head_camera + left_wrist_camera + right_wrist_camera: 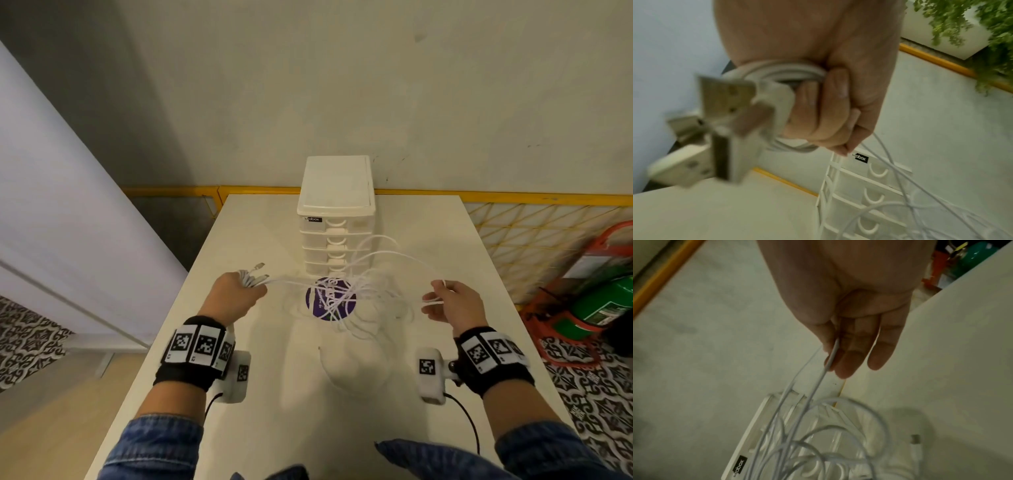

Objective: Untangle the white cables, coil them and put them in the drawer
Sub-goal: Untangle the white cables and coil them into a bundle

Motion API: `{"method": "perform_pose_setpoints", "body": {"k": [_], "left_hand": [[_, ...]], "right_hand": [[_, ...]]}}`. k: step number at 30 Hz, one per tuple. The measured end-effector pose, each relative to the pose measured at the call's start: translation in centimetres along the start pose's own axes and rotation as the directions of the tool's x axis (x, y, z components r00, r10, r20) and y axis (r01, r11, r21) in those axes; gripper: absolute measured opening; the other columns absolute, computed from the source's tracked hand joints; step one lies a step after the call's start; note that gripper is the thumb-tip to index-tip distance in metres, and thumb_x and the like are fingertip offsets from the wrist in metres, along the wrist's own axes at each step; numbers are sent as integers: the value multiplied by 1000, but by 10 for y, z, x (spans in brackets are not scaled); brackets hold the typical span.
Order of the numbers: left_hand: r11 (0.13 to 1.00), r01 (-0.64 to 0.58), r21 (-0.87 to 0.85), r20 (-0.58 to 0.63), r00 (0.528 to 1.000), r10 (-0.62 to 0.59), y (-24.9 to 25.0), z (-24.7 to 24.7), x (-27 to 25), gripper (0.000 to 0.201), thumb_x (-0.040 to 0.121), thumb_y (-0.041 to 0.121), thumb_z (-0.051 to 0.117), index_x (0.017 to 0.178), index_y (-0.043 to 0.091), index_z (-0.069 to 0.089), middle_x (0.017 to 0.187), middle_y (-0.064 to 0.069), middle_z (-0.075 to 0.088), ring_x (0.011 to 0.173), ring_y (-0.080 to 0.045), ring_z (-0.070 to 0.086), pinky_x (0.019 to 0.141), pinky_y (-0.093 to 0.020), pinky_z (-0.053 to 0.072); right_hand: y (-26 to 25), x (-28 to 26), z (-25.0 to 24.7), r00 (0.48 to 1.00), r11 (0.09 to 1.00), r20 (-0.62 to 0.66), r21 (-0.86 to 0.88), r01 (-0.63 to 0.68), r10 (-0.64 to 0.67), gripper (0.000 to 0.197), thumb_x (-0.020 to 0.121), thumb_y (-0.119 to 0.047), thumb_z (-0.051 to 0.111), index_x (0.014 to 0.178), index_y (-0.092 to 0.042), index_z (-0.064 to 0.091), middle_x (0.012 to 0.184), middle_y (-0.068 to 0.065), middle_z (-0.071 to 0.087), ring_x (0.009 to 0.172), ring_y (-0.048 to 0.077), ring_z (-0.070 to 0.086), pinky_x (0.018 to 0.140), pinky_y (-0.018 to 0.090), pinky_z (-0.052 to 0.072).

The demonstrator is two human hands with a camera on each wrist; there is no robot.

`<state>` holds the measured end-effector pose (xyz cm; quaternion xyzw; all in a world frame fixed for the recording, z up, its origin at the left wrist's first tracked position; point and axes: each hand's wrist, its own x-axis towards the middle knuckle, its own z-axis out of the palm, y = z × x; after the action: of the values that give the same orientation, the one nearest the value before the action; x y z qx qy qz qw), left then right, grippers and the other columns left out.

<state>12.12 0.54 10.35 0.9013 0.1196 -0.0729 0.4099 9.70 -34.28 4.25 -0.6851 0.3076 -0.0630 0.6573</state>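
A wound bundle of white cables (pixel 777 74), USB plugs (pixel 725 100) sticking out, is clenched in the left hand (pixel 236 294). Loose strands are pinched betw. thumb & fingers (pixel 851 360) of the right hand (pixel 452 301). The tangle (pixel 342 301) hangs above the table (pixel 260 428), at 6 o'clock of the shut drawer unit (pixel 337 219). Risk: if pulled apart hard, knots could be tightened, or a loop snagged on the unit & it tipped.

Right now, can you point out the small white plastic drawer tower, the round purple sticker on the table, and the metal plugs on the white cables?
white plastic drawer tower (pixel 337 181), head view, its flat lid.
round purple sticker (pixel 313 303), head view, left part.
metal plugs (pixel 261 277), head view, tip beside the left hand.
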Motion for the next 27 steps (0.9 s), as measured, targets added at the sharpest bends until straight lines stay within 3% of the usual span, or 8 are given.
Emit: {"method": "perform_pose_setpoints", "body": {"k": [8,11,15,18,20,23,25,27], "left_hand": [[990,29,-138,110,994,-14,-2,2,-1,33,79,37,75,76,6,64,56,-3,52,44,-12,40,43,-20,35],[942,84,-326,4,996,-87,-8,-4,3,35,82,40,70,76,6,62,58,-4,50,44,-13,38,45,-22,34],[933,110,-342,-92,984,-150,-7,0,4,34,85,38,68,75,6,60,63,-8,52,50,-17,40,50,-26,37],[938,83,-336,-39,994,-102,2,7,1,35,85,39,68,72,7,59,60,-7,51,47,-16,40,48,-24,36],[951,45,-307,19,999,-41,11,14,-3,34,85,38,67,72,8,59,57,-5,51,45,-14,40,46,-22,36],[946,-10,-323,100,994,45,28,25,-13,32,85,37,68,70,10,58,53,-2,49,41,-11,36,41,-19,33],[932,-41,-361,163,981,107,40,32,-20,33,85,36,69,65,14,54,48,1,45,38,-10,33,39,-18,30],[910,-59,-411,213,964,159,53,36,-27,34,86,33,69,62,15,52,46,2,43,36,-8,32,37,-17,27]], "right_hand": [[1,-1,-2,990,953,-46,281,-112,130,15,99,-15,43,104,-9,55,66,7,47,50,23,45,38,25,51],[6,1,-7,982,941,-99,314,-124,162,17,99,-15,40,104,-9,56,67,5,47,51,22,47,42,29,52],[16,7,-2,956,920,-129,331,-210,264,17,98,-8,36,106,-9,51,72,8,47,55,27,49,54,39,51],[22,13,7,980,978,-144,-133,-158,139,32,95,-6,39,126,-7,46,107,18,55,92,35,56,80,46,48],[18,6,18,984,888,-119,-455,65,-133,45,92,-9,48,137,-6,40,136,19,43,122,36,43,104,43,36],[-8,-32,47,800,694,162,-418,586,-577,51,89,-19,59,137,-11,42,138,9,44,128,22,40,106,28,30],[-19,-57,70,696,679,488,-251,689,-526,64,86,-27,65,142,-19,35,135,-8,45,125,5,40,103,18,29],[-19,-73,92,621,756,671,-136,640,-405,76,83,-25,69,145,-23,26,128,-18,48,117,-7,45,98,10,32]]}}
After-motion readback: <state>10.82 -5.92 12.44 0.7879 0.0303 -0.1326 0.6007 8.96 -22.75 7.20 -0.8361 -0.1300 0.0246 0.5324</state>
